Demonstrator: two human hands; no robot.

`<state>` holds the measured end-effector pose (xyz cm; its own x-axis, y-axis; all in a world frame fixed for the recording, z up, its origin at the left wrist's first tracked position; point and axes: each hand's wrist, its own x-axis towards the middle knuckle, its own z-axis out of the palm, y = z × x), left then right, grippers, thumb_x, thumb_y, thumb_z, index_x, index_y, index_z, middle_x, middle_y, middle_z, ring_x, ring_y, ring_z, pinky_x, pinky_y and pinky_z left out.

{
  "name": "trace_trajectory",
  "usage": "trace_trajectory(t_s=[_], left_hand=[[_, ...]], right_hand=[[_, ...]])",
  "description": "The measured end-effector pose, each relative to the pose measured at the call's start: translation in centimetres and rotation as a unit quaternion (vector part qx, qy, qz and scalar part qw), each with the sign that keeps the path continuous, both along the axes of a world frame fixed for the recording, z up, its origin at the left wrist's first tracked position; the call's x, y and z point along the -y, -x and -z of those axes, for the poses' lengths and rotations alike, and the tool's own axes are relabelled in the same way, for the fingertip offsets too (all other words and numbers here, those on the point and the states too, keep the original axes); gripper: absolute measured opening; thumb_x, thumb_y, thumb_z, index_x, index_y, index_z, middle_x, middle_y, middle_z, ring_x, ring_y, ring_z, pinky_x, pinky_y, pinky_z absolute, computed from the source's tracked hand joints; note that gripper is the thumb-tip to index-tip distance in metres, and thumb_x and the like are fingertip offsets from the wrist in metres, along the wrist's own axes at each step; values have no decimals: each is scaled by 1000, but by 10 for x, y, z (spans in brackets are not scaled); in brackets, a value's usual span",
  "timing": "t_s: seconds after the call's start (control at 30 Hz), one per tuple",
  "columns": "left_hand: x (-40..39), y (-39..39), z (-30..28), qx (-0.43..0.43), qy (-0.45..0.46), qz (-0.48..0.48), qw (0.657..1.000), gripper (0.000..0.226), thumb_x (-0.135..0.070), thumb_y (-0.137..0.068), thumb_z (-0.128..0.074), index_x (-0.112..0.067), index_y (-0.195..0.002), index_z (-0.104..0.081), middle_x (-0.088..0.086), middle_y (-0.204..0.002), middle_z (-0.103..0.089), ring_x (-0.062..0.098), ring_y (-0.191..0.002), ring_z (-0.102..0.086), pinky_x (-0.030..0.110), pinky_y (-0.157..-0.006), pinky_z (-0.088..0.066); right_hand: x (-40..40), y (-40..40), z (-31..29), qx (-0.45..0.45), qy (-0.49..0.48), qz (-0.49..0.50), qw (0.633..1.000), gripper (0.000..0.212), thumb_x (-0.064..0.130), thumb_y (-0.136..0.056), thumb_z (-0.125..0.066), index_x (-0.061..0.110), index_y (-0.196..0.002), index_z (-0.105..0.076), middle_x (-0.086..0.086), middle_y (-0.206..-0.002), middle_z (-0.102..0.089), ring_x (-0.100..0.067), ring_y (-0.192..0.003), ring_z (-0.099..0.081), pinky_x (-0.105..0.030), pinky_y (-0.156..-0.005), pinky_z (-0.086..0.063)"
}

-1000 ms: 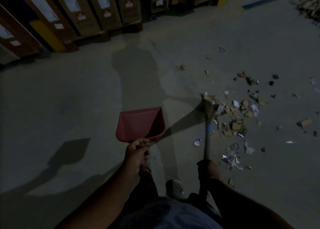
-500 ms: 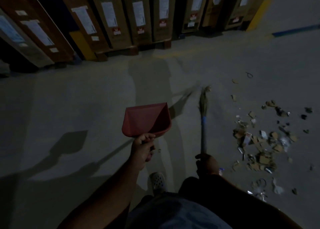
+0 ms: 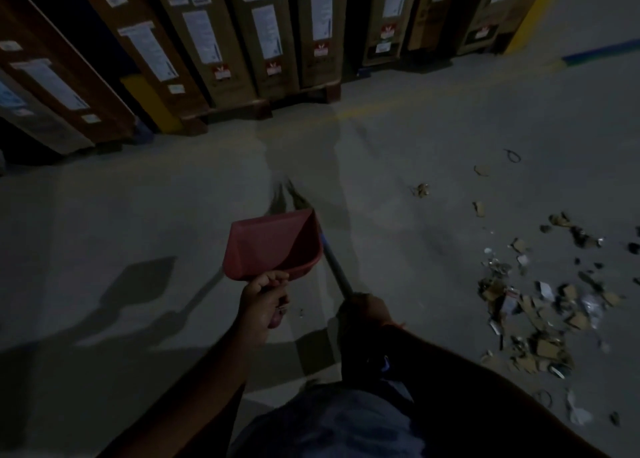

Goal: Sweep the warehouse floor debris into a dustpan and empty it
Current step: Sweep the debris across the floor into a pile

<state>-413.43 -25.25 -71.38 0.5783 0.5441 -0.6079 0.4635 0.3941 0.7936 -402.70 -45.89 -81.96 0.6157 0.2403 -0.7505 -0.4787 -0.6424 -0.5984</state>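
Holding the red dustpan (image 3: 273, 244) by its handle, the left hand (image 3: 261, 300) has its grip curled round that handle and carries the pan up off the floor (image 3: 138, 215), mouth tipped away, with nothing visible inside. The right hand (image 3: 365, 307) has its grip wrapped round the broom (image 3: 334, 260), whose shaft runs up behind the pan's right edge; the bristles show blurred just beyond the pan's far rim. The debris (image 3: 533, 312), cardboard scraps and bits of wrapper, lies well apart to the right, with a few stray pieces farther out.

Risks, as I judge them: a hard sweep could fling the light scraps wider instead of gathering them; broom and pan sit close enough that the shaft could knock the pan's side; and a pan set down with its lip off the floor would let fine bits slide under. Dim light may hide small pieces.

Room is generous: bare floor spreads left and ahead. The stacked cartons (image 3: 270, 42) on pallets form the far edge, well clear of the pile.
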Motion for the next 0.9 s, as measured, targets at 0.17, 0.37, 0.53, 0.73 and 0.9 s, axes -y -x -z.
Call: trace_trajectory(t_s=[0.17,0.37,0.53,0.73,0.9], left_hand=[[-12,-91,-11,-6,-4,27,1000,19,10,-91,-58,-3,-101,-67,12,-90,-58,14,-60,-55,24,-46,-43],[13,-195,-12,-11,0,102,995,21,7,-90,-60,-10,-98,-71,7,-90,-64,14,-62,-57,25,-53,-42],[37,-273,-19,-11,-11,181,983,28,12,-89,-57,-11,-95,-71,7,-96,-68,17,-66,-57,27,-52,-49],[70,-340,-21,-14,-26,262,965,24,8,-91,-57,-12,-94,-70,7,-90,-68,18,-64,-55,33,-63,-42],[98,-392,-27,-10,-21,314,949,19,11,-92,-55,-3,-98,-67,6,-82,-62,13,-57,-54,17,-38,-35]], right_hand=[[0,-85,-23,-8,64,-12,998,21,9,-86,-61,17,-93,-78,-7,-96,-71,-27,-87,-71,-36,-81,-59],[67,-185,-25,-8,118,187,975,16,9,-90,-61,4,-93,-75,-12,-79,-72,-23,-58,-68,-33,-59,-61],[119,-214,-41,19,151,259,954,18,9,-94,-53,-4,-96,-66,-11,-91,-68,-13,-67,-71,-32,-68,-60],[144,-209,-40,57,215,200,954,20,17,-88,-58,21,-104,-68,-6,-92,-67,-22,-70,-65,-23,-56,-53],[147,-221,-32,-3,152,197,969,23,13,-82,-59,28,-89,-75,-5,-88,-70,-25,-72,-71,-39,-65,-62]])
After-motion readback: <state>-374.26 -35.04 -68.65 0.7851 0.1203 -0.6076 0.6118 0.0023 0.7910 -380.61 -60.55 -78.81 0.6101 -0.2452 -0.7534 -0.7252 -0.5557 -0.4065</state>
